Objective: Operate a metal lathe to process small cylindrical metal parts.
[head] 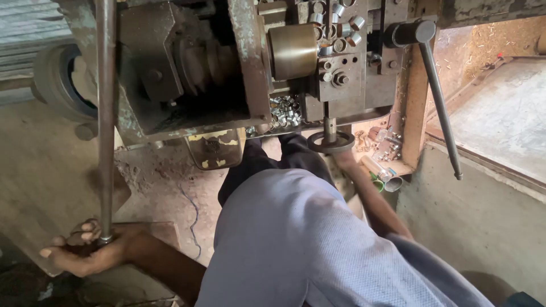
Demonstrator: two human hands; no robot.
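A big, worn metal machine (187, 74) fills the upper part of the view, its paint flaked and greasy. A brass-coloured cylinder (293, 51) sits near its middle, with a pile of small shiny metal rings (285, 111) lying on the ledge just below it and more rings (341, 23) above to the right.

A long metal rod (106, 113) runs straight down the machine's left side to the floor (34, 170). The left hand (79, 250) is clenched around the rod's lower end, fingers (88, 230) wrapped over it, close to the dusty floor.

A second, angled lever (438, 96) hangs from the machine's upper right, untouched.

Below the machine's centre is a small round handwheel (331, 142) on a short upright shaft. The right hand (341, 162) reaches up to it, touching its underside; the grip is mostly hidden behind the wheel, so I cannot tell whether it is closed.

To the right of the wheel, a few short metal tubes (384, 170) lie on a low ledge.
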